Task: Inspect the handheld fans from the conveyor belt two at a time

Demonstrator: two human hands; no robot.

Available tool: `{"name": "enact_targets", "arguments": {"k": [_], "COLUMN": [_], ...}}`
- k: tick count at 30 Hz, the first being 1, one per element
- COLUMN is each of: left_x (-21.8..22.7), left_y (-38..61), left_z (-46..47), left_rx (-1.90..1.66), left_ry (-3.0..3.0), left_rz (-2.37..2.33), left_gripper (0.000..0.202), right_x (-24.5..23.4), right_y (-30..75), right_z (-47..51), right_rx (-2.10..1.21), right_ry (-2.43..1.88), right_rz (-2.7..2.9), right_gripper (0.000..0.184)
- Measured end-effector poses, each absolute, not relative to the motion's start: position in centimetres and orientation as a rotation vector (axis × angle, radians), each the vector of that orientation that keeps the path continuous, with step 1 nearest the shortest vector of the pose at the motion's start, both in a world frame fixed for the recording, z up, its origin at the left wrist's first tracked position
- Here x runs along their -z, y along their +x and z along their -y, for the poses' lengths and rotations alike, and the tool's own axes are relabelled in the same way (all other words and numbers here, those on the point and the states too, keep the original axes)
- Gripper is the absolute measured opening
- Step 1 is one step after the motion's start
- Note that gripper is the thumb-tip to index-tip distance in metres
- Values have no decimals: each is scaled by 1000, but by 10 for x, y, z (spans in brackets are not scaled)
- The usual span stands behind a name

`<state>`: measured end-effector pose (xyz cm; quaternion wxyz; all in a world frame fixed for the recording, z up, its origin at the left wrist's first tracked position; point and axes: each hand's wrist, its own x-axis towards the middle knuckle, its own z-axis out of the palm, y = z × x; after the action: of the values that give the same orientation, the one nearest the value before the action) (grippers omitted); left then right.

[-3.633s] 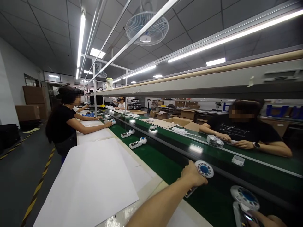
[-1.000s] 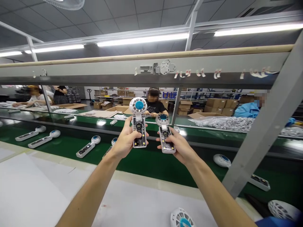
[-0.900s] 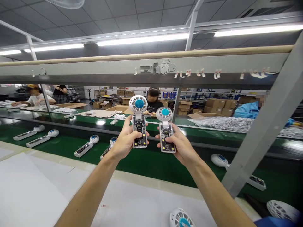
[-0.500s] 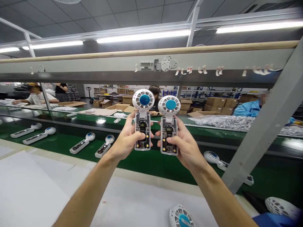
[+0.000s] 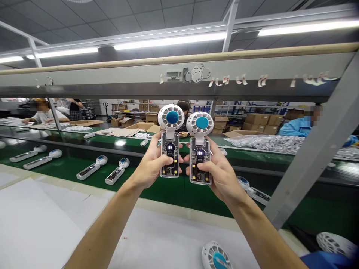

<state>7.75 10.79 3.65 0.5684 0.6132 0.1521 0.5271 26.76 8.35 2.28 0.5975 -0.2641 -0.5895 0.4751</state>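
Note:
My left hand (image 5: 153, 162) is closed around a handheld fan (image 5: 170, 140), its thumb pressed on the front of the clear handle. A second handheld fan (image 5: 200, 147) is gripped the same way by my right hand (image 5: 220, 166). Both stand upright side by side, slightly apart, with white round heads and blue centres facing me. Circuit boards show through the handles, and a small display glows on each. Below them, another fan head (image 5: 215, 256) lies on the white table surface (image 5: 162, 235), cut off by the lower edge of the view.
Several more fans (image 5: 117, 171) lie on the green conveyor belt (image 5: 151, 192) ahead. A slanted metal post (image 5: 311, 145) rises at right. Across the belt sit a person in blue (image 5: 297, 127) and a heap of white parts (image 5: 269, 144). A shelf beam (image 5: 117, 78) spans overhead.
The displays on both held fans have gone from dim digits to bright white light. The fans on the belt have shifted left. My hands have hardly moved.

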Motion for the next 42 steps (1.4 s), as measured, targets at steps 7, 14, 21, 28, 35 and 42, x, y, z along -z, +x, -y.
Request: {"name": "enact_targets", "arguments": {"k": [7, 14, 21, 28, 35, 42], "left_x": [-38, -36, -34, -32, -33, -33], "left_y": [76, 74, 81, 80, 83, 85], "left_z": [-107, -107, -109, -111, -107, -104], "left_rx": [-1201, -1210, -1271, -1307, -1286, -1258], "left_ry": [1381, 1367, 1306, 1278, 1251, 1254], "left_rz": [-388, -367, -389, -350, -324, -335], "left_gripper": [78, 83, 73, 66, 61, 57], "right_x": [-26, -27, -27, -22, -30, -28], "right_y": [266, 272, 271, 275, 275, 276], "right_z": [-79, -81, -82, -86, -82, -81], "right_rx": [-1119, -1079, -1098, -1039, -1061, -1040], "right_ry": [-604, -659, -650, -638, -644, -687], "right_rz": [1383, 1402, 1373, 1387, 1380, 1394], "right_gripper": [84, 89, 82, 76, 75, 76]}}
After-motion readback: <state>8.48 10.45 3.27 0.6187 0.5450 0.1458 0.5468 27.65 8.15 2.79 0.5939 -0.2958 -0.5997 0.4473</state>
